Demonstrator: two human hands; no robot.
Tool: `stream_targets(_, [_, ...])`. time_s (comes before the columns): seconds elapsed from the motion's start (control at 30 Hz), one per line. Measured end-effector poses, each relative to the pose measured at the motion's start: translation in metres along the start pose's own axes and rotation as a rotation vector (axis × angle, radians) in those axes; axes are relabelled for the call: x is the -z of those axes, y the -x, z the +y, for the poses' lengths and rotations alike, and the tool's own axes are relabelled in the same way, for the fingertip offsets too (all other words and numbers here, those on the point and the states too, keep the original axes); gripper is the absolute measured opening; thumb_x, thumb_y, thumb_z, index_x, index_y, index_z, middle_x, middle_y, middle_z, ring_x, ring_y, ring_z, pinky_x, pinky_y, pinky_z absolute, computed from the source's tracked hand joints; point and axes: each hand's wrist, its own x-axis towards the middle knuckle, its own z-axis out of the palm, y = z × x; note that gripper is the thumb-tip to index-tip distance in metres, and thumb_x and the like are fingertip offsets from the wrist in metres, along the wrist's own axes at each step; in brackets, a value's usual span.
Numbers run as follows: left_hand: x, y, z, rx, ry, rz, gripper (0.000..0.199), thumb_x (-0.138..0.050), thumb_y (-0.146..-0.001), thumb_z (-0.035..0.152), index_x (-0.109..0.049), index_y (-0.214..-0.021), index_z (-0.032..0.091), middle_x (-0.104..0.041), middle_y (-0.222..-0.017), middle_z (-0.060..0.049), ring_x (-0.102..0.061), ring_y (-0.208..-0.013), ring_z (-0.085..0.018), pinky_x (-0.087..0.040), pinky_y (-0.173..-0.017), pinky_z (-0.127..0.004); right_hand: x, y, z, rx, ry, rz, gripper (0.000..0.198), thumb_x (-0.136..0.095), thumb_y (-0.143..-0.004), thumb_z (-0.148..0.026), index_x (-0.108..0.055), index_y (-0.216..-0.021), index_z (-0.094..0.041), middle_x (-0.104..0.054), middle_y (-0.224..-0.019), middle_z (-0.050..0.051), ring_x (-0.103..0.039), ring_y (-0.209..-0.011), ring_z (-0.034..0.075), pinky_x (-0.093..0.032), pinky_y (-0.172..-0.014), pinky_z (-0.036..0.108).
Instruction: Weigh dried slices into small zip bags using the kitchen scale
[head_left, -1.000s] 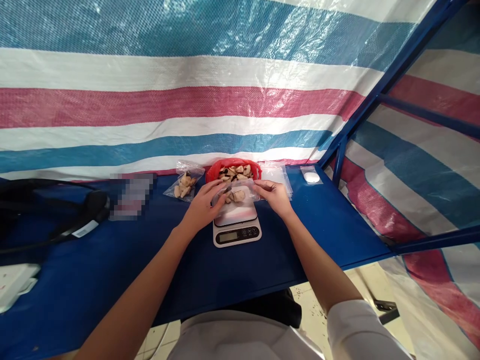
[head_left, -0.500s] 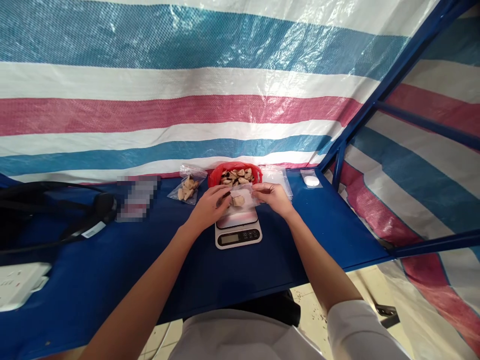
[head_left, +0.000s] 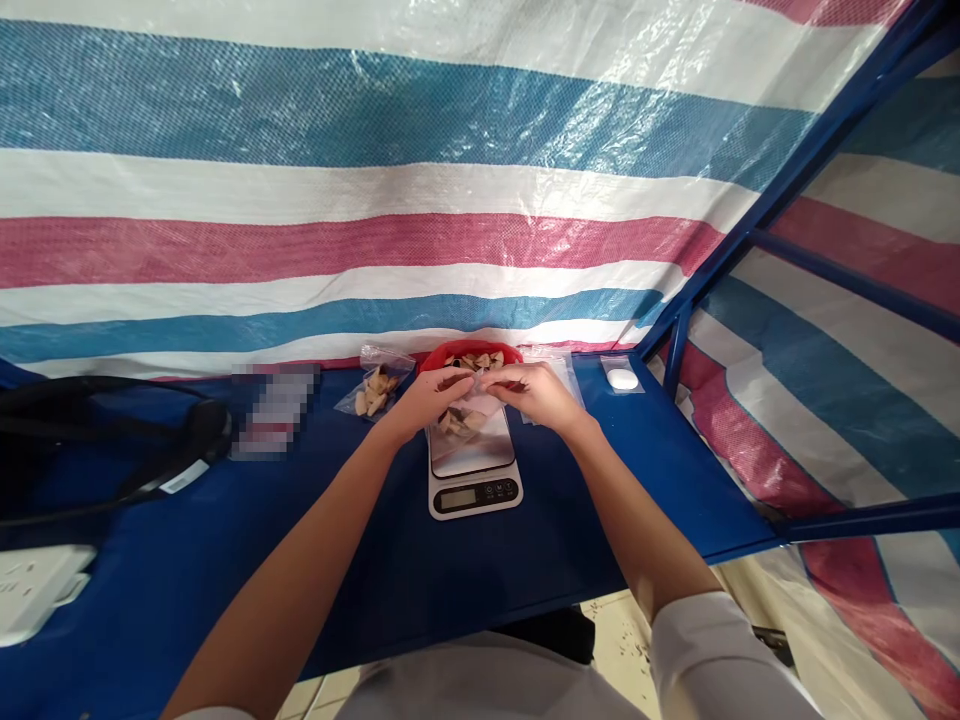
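Observation:
Between my two hands hangs a clear plastic zip bag [head_left: 463, 420] with a few pale, dark-edged dried slices in its lower part. My left hand [head_left: 435, 397] pinches the bag's upper edge on the left, and my right hand [head_left: 534, 392] pinches the same edge on the right; the fingertips nearly meet. Below the bag is a white digital scale [head_left: 475, 497] with a metal plate; whether the bag touches the plate I cannot tell. Just behind my hands, a red bag [head_left: 439, 356] lies open, full of similar dried slices [head_left: 480, 361], partly hidden by my fingers.
A filled zip bag [head_left: 377, 392] lies left of my left hand. Flat clear bags [head_left: 564, 372] are behind my right hand. A small bag with a white oval item [head_left: 622, 379] lies farther right. Black cabling [head_left: 187, 440] and a white power strip [head_left: 41, 590] occupy the left. Blue frame bars border the right.
My hands have come closer together along the bag's top edge. The bag has turned from lying flatter to hanging down, its slices now lower over the scale. The view has tilted up slightly.

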Motion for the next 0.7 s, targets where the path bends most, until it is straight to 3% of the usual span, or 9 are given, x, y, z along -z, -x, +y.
stream_targets(0.17, [0.005,0.003,-0.007,0.091,0.174,0.032,0.032,-0.08,-0.076,0.047,-0.078,-0.092,0.019,-0.073,-0.08,-0.005,-0.066,-0.072,-0.019,-0.051,-0.063,-0.027,-0.001,0.0,-0.004,0.026,0.046,0.028,0.022,-0.064,-0.09,-0.031,-0.08,-0.105,-0.032,-0.079,-0.106,-0.001,-0.075,-0.096,0.024,-0.058,-0.091,0.039])
stream_targets(0.27, [0.0,0.006,-0.01,0.074,0.312,0.127,0.032,-0.082,-0.074,0.045,-0.073,-0.088,0.018,-0.071,-0.077,-0.004,-0.065,-0.071,-0.017,-0.053,-0.067,-0.028,-0.003,0.005,-0.004,-0.024,-0.021,0.158,0.024,-0.068,-0.088,-0.036,-0.079,-0.108,-0.03,-0.078,-0.112,0.0,-0.072,-0.105,0.025,-0.057,-0.097,0.038])
stream_targets(0.33, [-0.007,0.009,-0.01,0.053,0.397,0.221,0.032,-0.082,-0.073,0.044,-0.069,-0.087,0.018,-0.07,-0.077,-0.002,-0.065,-0.073,-0.017,-0.056,-0.071,-0.03,-0.007,0.007,-0.001,-0.112,-0.137,0.281,0.033,-0.073,-0.083,-0.043,-0.077,-0.112,-0.027,-0.075,-0.118,0.003,-0.069,-0.113,0.026,-0.057,-0.098,0.038])
stream_targets(0.43, [-0.019,0.014,-0.008,0.072,0.46,0.352,0.033,-0.081,-0.073,0.044,-0.065,-0.087,0.018,-0.069,-0.079,-0.001,-0.065,-0.074,-0.016,-0.057,-0.071,-0.03,-0.016,0.008,0.01,-0.327,-0.368,0.392,0.05,-0.079,-0.074,-0.056,-0.076,-0.11,-0.021,-0.077,-0.112,0.008,-0.071,-0.104,0.027,-0.061,-0.087,0.04])
stream_targets(0.53, [-0.027,0.017,-0.005,0.137,0.499,0.403,0.034,-0.082,-0.071,0.042,-0.063,-0.086,0.018,-0.068,-0.081,0.0,-0.066,-0.075,-0.015,-0.058,-0.07,-0.029,-0.026,0.006,0.021,-0.447,-0.517,0.388,0.051,-0.08,-0.069,-0.061,-0.078,-0.099,-0.02,-0.078,-0.097,0.006,-0.073,-0.09,0.025,-0.063,-0.077,0.039])
stream_targets(0.7, [-0.025,0.014,-0.011,0.158,0.499,0.349,0.037,-0.082,-0.07,0.047,-0.068,-0.088,0.017,-0.068,-0.076,-0.001,-0.065,-0.072,-0.015,-0.056,-0.067,-0.027,-0.041,0.001,0.033,-0.447,-0.616,0.364,0.041,-0.08,-0.07,-0.058,-0.078,-0.089,-0.022,-0.076,-0.086,0.003,-0.072,-0.087,0.022,-0.063,-0.074,0.035])
